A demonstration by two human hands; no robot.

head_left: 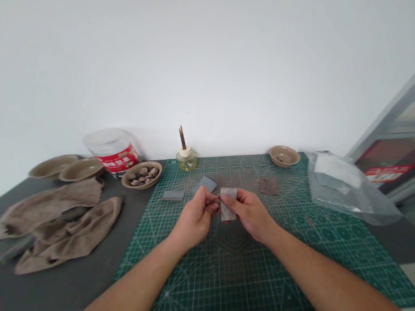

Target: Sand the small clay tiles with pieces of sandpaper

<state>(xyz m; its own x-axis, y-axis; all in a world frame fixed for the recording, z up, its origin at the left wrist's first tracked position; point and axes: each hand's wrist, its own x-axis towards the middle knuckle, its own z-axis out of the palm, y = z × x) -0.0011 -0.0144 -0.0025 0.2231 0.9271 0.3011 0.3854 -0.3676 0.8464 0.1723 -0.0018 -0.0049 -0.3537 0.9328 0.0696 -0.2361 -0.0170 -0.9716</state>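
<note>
While both forearms reached over the green gridded cutting mat [237,285], the right hand [251,211] held a thin, pale grey rectangular sheet [228,212] of uncertain material, thumb across its face. The left hand [198,215] was drawn to a narrow pinch at the sheet's left edge; I could not tell whether it gripped anything small. Step in hand, judged: close fingertip work at that edge. Next move seemed to call for a steady right grip. Sheet lay between the hands, above the mat.
</note>
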